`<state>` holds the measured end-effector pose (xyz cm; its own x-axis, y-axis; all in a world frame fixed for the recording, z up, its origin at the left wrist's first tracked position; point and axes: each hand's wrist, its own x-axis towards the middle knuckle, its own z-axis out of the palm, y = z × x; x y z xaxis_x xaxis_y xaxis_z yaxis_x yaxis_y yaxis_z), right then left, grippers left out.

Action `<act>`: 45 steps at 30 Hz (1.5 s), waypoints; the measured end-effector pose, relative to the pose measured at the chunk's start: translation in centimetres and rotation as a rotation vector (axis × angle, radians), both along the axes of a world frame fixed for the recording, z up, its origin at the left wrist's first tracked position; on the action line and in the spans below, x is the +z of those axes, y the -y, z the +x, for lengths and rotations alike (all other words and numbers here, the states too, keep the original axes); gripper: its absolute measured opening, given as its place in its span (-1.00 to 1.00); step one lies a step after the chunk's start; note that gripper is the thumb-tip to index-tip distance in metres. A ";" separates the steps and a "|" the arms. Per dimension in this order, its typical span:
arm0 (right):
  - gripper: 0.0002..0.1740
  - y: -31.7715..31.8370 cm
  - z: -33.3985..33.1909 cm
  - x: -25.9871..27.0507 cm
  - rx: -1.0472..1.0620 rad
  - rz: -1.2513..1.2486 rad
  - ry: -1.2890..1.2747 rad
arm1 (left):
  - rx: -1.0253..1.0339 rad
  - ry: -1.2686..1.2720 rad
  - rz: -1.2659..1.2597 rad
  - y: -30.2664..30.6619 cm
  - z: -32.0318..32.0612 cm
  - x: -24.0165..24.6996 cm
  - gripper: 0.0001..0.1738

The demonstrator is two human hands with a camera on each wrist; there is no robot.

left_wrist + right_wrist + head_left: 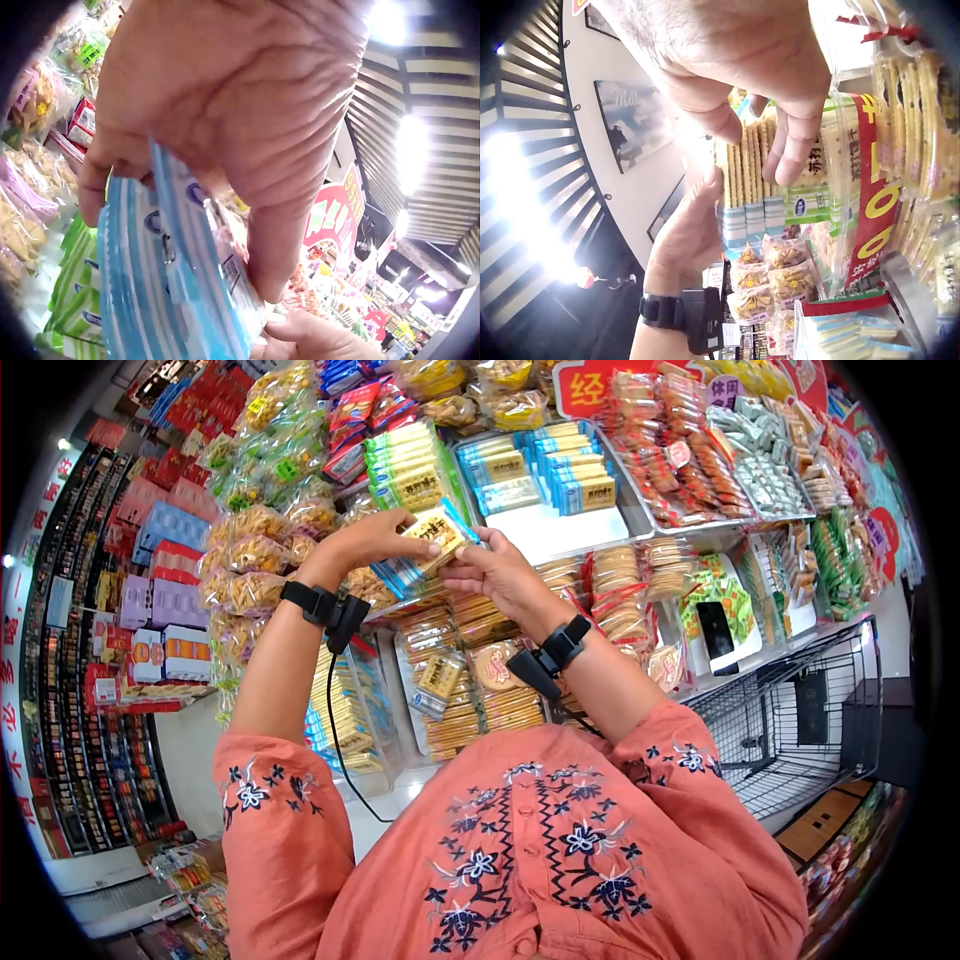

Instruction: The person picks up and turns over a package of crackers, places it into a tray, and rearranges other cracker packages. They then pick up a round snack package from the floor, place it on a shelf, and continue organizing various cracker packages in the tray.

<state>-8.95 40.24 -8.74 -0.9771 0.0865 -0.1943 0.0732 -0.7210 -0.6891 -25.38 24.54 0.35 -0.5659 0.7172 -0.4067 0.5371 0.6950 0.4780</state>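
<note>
Several blue-and-white cracker packs [441, 537] are held together in the air, in front of the tray of green packs [410, 465]. My left hand [375, 542] grips them from the left, thumb across the top pack; the left wrist view shows the striped blue wrappers [142, 270] under that hand [225, 97]. My right hand [497, 575] is at their right end, fingers bent against it. In the right wrist view the crackers [744, 169] stand side by side between the fingers of my right hand [735, 67] and my left thumb.
A white-bottomed tray [545, 538] holds more blue packs [580, 470] behind my hands. Round biscuits [495, 665] and a loose pack [440, 675] lie below. A phone [716, 635] rests at the right, by a wire cart [800, 710]. Bagged snacks [250, 560] hang at the left.
</note>
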 end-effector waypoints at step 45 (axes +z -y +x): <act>-0.67 -12.5 -8.0 -10.3 -0.336 -0.376 0.241 | -0.022 -0.297 0.596 -12.8 0.9 -3.2 -0.25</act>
